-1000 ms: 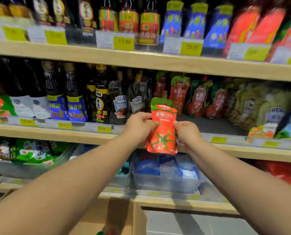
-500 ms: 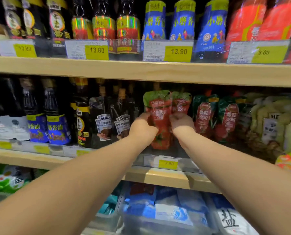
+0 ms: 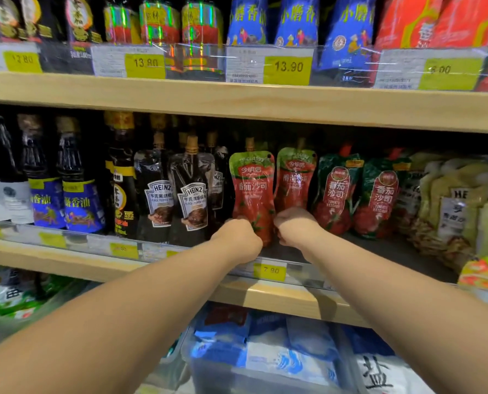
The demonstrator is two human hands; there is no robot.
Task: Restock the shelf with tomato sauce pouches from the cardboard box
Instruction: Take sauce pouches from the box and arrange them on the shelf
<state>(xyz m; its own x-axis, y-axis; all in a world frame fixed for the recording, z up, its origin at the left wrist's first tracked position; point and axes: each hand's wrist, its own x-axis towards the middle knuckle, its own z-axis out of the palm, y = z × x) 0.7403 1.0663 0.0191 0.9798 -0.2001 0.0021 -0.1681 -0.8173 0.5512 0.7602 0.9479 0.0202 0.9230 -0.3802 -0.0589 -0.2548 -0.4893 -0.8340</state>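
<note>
Tomato sauce pouch (image 3: 252, 189) upright on shelf (image 3: 279, 297); left hand (image 3: 238, 237) and right hand (image 3: 297, 226), curled, seem to pinch its bottom corners.

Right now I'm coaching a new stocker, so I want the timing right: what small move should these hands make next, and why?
Probably let go and draw both hands straight back. The tomato sauce pouch stands upright on the shelf beside a matching pouch, the left hand and right hand gripping its lower corners. Its base is hidden, so release gently.
</note>
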